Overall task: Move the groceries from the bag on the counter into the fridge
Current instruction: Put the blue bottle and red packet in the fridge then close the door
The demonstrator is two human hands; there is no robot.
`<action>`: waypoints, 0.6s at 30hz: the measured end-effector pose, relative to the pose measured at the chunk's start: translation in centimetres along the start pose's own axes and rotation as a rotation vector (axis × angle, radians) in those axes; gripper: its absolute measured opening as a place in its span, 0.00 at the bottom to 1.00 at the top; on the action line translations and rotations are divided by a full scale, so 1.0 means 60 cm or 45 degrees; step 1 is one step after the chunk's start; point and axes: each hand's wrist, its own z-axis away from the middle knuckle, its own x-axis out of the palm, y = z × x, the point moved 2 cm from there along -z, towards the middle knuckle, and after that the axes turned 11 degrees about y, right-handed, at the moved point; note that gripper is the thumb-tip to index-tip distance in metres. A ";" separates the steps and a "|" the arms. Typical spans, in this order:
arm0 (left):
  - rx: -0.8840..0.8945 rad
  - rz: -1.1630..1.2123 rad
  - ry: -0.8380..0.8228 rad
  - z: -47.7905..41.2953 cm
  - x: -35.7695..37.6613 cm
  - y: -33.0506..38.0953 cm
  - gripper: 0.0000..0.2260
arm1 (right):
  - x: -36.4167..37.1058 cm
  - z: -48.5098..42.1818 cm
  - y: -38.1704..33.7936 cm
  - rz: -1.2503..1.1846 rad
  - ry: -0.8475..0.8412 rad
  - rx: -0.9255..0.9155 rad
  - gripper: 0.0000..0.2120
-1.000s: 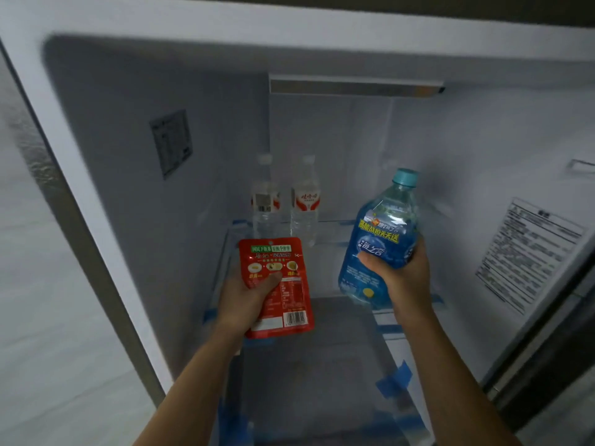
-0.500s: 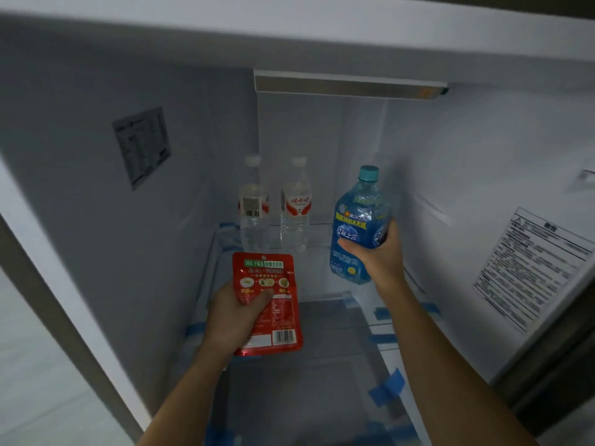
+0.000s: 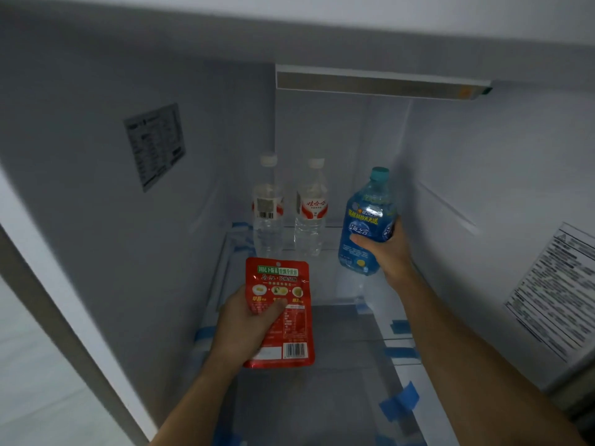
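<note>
Red pouch (image 3: 279, 312) in the left hand (image 3: 246, 326), thumb pressed across its front, held flat above the glass shelf (image 3: 322, 397) inside the fridge (image 3: 96, 220). Right hand (image 3: 388, 249) is wrapped round the blue bottle (image 3: 367, 226), upright, teal cap on top, deep in on the right side. Its base looks at or just above the shelf; hard to tell. Two clear water bottles (image 3: 310, 210) stand side by side at the back, just left of it.

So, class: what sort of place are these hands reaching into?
Most likely an open fridge: white inner walls, a glass shelf and two water bottles standing at the back.
</note>
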 end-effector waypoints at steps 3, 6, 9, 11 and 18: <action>-0.011 0.006 0.012 0.001 0.000 0.000 0.10 | -0.005 -0.021 -0.003 0.033 -0.052 0.007 0.36; -0.004 -0.004 0.012 0.002 -0.001 0.000 0.10 | -0.008 -0.035 -0.005 0.052 -0.023 -0.028 0.27; -0.010 0.000 0.012 0.001 -0.001 -0.002 0.10 | -0.002 -0.036 -0.002 0.032 0.019 -0.031 0.24; -0.011 0.012 0.015 0.001 0.000 -0.002 0.10 | -0.002 -0.035 0.001 0.013 0.037 -0.018 0.24; -0.025 0.009 0.039 0.004 0.004 -0.002 0.10 | -0.011 -0.044 0.012 0.048 -0.006 0.017 0.25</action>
